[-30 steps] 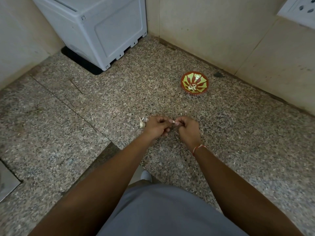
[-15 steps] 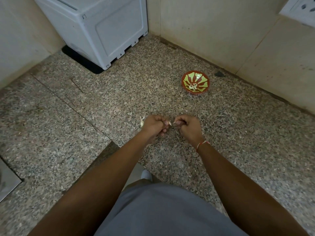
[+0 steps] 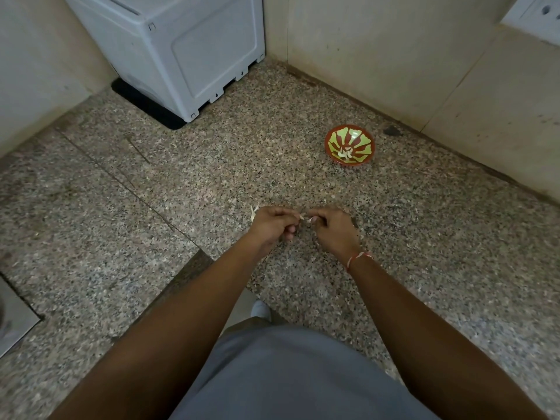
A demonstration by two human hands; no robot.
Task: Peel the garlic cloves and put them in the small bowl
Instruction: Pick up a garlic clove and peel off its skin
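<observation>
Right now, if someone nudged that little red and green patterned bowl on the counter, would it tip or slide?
The small red and green patterned bowl looks shallow and wide, so it probably slides across the speckled stone counter rather than tipping. It holds few cloves, so it is likely light.

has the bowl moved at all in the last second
No. The bowl sits at the same spot by the dark mark at the wall's foot; only the camera shifted slightly.

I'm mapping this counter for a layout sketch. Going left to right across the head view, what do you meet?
Metal plate at the left edge → white appliance → left hand → garlic clove pinched between the hands → right hand → small bowl → wall socket.
</observation>
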